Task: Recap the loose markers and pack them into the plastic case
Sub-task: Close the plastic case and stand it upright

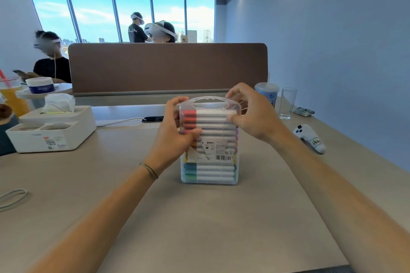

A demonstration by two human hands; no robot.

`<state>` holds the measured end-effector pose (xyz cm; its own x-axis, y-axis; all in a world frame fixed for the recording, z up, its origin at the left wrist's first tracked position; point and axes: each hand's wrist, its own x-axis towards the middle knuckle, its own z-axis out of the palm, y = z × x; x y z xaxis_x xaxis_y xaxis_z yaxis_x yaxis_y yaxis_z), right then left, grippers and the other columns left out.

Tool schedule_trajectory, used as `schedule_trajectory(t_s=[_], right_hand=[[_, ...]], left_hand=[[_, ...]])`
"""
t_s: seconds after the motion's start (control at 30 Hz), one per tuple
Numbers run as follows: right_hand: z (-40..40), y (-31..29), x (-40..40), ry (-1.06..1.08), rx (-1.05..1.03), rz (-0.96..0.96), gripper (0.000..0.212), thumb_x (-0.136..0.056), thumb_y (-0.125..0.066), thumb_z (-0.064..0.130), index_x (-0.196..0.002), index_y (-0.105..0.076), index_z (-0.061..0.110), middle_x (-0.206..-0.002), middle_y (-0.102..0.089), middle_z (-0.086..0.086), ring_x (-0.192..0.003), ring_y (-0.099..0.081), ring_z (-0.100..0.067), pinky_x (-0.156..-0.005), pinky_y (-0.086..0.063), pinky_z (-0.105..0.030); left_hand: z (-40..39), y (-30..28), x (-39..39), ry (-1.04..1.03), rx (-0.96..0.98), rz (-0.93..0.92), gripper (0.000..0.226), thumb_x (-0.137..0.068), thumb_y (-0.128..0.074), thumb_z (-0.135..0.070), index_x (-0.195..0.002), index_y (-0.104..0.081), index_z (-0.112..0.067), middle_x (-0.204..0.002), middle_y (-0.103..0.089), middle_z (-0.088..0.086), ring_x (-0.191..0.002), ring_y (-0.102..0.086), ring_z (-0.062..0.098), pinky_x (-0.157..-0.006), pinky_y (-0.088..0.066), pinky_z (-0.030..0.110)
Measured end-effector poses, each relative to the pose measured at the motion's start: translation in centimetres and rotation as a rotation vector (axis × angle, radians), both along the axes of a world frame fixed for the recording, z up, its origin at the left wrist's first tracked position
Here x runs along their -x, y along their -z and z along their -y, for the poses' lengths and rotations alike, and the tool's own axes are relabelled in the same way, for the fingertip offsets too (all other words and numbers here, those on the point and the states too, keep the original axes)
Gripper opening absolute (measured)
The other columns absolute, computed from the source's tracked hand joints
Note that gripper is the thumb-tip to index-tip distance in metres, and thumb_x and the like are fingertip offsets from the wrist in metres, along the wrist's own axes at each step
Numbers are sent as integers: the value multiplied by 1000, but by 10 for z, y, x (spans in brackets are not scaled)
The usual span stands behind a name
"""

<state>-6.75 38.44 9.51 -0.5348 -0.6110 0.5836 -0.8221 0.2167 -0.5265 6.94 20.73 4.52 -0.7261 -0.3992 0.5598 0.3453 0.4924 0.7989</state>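
Note:
A clear plastic case (213, 168) stands upright on the beige desk, its carry handle on top. Several capped markers (213, 115) with white barrels and red, pink, yellow, blue and green caps lie stacked inside it. A white label with a barcode is on its front. My left hand (173, 137) grips the case's left side, thumb across the front. My right hand (253, 113) pinches the top right corner by the handle, fingers curled over the edge. I see no loose markers on the desk.
A white tissue box organiser (53, 128) sits at the left. A lidded cup (266, 93), an empty glass (287, 102) and a white controller (310, 137) stand at the right. A brown divider (166, 66) backs the desk. A rubber band (12, 197) lies far left.

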Motion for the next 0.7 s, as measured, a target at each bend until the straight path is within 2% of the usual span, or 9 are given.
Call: schedule_trajectory(t_s=[0.1, 0.13, 0.2, 0.3, 0.4, 0.47, 0.53, 0.63, 0.7], right_hand=[[8, -22, -3, -21, -290, -94, 66, -77, -82, 39, -136, -53, 38, -128, -67, 8, -108, -64, -12, -96, -56, -44], [13, -29, -6, -39, -372, -121, 69, -76, -83, 40, -138, -53, 35, -128, -67, 7, -110, -63, -12, -97, -54, -43], [19, -37, -8, -66, -440, -139, 60, -75, -86, 36, -128, -59, 30, -120, -69, 6, -105, -64, -13, -95, -55, -43], [9, -41, -5, -72, -334, -83, 43, -73, -89, 29, -104, -59, 26, -103, -66, 11, -97, -63, -14, -89, -56, -43], [-12, -35, 1, 14, -155, -32, 42, -75, -88, 28, -95, -52, 23, -93, -61, 12, -89, -59, -13, -77, -52, -31], [-29, -31, 7, 81, -54, 4, 43, -77, -88, 30, -96, -51, 20, -95, -61, 7, -88, -58, -13, -72, -49, -25], [-45, -28, 12, 135, 16, 33, 42, -78, -87, 32, -96, -50, 21, -100, -63, 2, -93, -62, -16, -74, -54, -26], [-72, -22, 14, 195, 131, 96, 45, -79, -86, 26, -82, -41, 31, -97, -62, 3, -82, -59, -8, -66, -46, -17], [-93, -15, 13, 236, 225, 148, 48, -78, -86, 20, -79, -39, 29, -89, -57, 5, -72, -52, -5, -63, -41, -18]], left_hand=[[4, 5, -4, 21, -10, 18, 74, -86, -73, 1, -141, -35, -32, -125, -59, 3, -106, -67, 11, -73, -60, 25], [4, 3, -4, 27, -9, 14, 74, -86, -73, 1, -140, -35, -31, -126, -59, 4, -106, -67, 12, -72, -60, 25], [1, -1, -3, 41, 2, 10, 74, -86, -74, 0, -141, -35, -32, -126, -60, 5, -108, -67, 15, -74, -61, 27], [-2, -2, 0, 28, -2, -28, 73, -85, -77, -13, -142, -36, -31, -120, -64, 3, -107, -68, 18, -80, -61, 29], [1, 4, 4, -21, -33, -37, 71, -79, -80, -33, -140, -44, -29, -105, -68, 4, -99, -70, 18, -83, -60, 31], [2, 14, 11, -72, -55, -27, 72, -75, -82, -45, -136, -48, -30, -110, -67, 2, -102, -67, 16, -87, -58, 32], [-2, 21, 19, -117, -125, -19, 80, -70, -85, -53, -137, -46, -32, -120, -61, 3, -109, -64, 15, -88, -57, 31], [-21, 25, 34, -9, -387, 31, 87, -73, -86, -44, -143, -39, -27, -123, -61, 11, -108, -68, 23, -86, -60, 41], [-41, 25, 44, 118, -483, 95, 79, -76, -79, -36, -143, -39, -21, -119, -66, 14, -106, -70, 24, -85, -61, 43]])
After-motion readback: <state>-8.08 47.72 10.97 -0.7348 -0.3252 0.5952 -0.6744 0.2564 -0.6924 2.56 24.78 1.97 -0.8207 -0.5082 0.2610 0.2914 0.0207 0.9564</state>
